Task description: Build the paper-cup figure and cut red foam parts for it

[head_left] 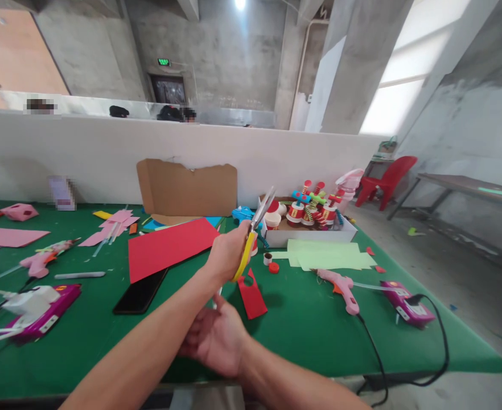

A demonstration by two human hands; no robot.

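My left hand (229, 250) is raised above the green table (311, 330) and closed on yellow-handled scissors (255, 230), whose blades point up and to the right and are slightly apart. My right hand (217, 339) lies lower, under the left forearm, palm up with its fingers loosely spread and partly hidden; I see nothing in it. A small cut red paper piece (251, 294) with a round hole lies on the table just right of both hands. A big red paper sheet (168, 247) lies to the left.
A black phone (140, 293) lies beside the red sheet. Pink glue guns (340, 287) (41, 259) and purple power blocks (407, 307) (41, 313) with cables flank the work area. A white box of craft figures (311, 219), pale green sheets (328, 256), and cardboard (189, 188) stand behind.
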